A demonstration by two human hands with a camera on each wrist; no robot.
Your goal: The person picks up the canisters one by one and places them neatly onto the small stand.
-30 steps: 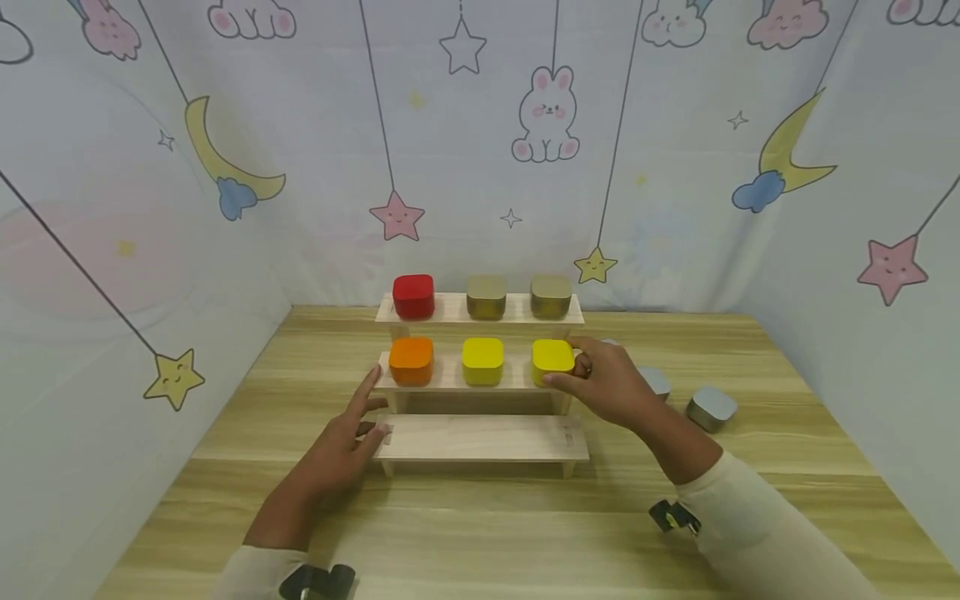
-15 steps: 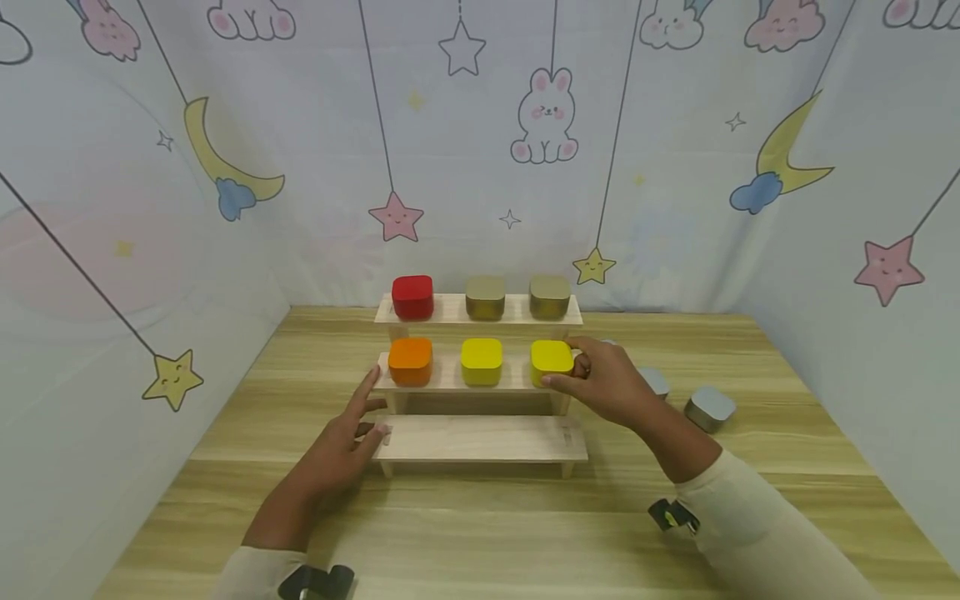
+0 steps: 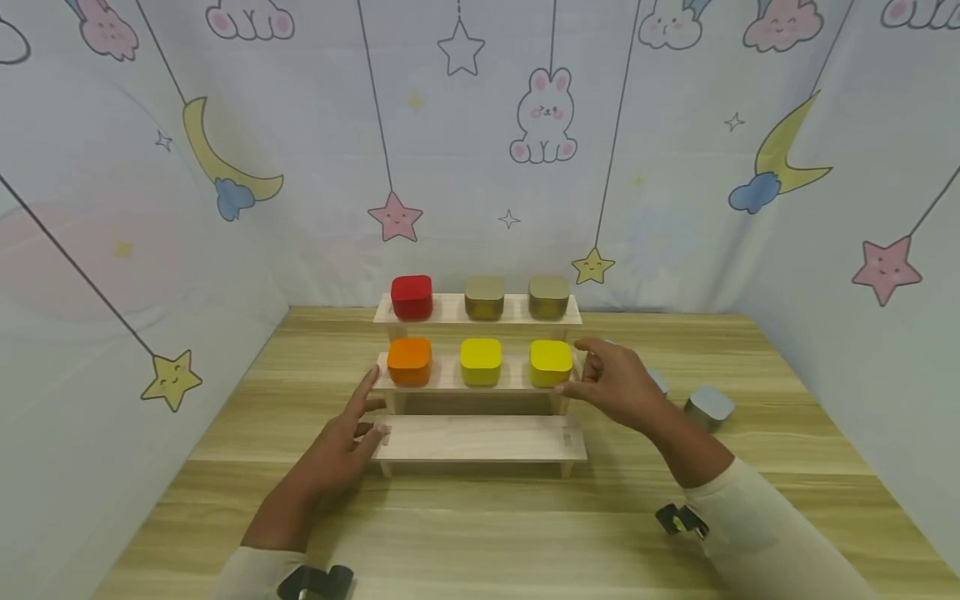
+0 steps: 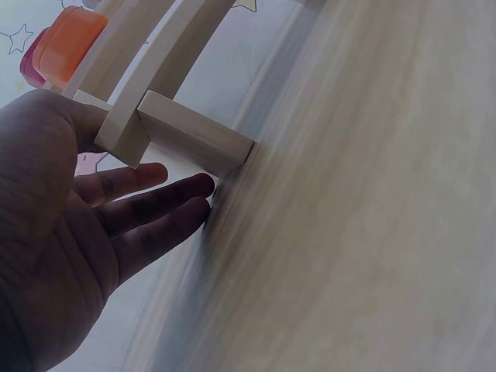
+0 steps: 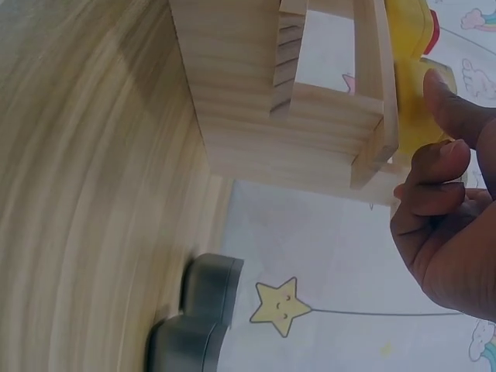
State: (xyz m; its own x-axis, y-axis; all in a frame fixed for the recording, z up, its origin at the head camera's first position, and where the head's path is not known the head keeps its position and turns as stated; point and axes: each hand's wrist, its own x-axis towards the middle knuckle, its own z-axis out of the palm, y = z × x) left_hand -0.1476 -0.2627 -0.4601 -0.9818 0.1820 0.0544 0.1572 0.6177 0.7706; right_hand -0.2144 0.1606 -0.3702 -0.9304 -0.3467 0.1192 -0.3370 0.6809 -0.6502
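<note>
A three-step wooden stand (image 3: 480, 437) bears small rounded-square boxes. On its middle step sit an orange box (image 3: 410, 362), a yellow box (image 3: 481, 362) and, at the right end, another yellow box (image 3: 551, 363). Just right of that last one is my right hand (image 3: 621, 387), thumb and forefinger spread a little apart, holding nothing. In the right wrist view the thumb lies close to the yellow box (image 5: 415, 101); contact is unclear. My left hand (image 3: 330, 454) rests against the stand's left end. Its thumb touches the bottom step (image 4: 128, 128) and the fingers reach out loosely.
The top step holds a red box (image 3: 412, 297) and two olive-gold boxes (image 3: 484, 298). Several grey boxes (image 3: 708, 407) stand on the wood-grain table (image 3: 510, 533) to the right, partly behind my right hand. A printed cloth (image 3: 315, 167) encloses the back and sides.
My right thumb and forefinger have let go of the right-hand yellow box and moved slightly to the right. The box stays on the middle step. My left hand has not moved.
</note>
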